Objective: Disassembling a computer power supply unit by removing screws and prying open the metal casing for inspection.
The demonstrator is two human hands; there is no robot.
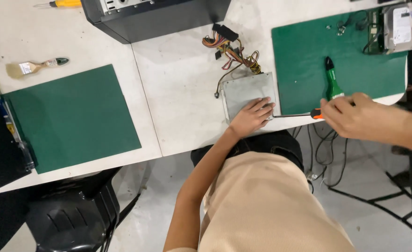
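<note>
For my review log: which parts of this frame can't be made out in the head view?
- Screwdriver handle: covered by the right hand; only the orange collar and shaft show.
- Where its tip meets the metal box: hidden under the left hand.
- Black case: cut off by the top edge.
- Small parts near the hard drive: too small to identify.

Left hand (252, 116) presses the metal box (248, 93) (wires trailing); right hand (351, 116) grips a screwdriver (295, 114).
</note>
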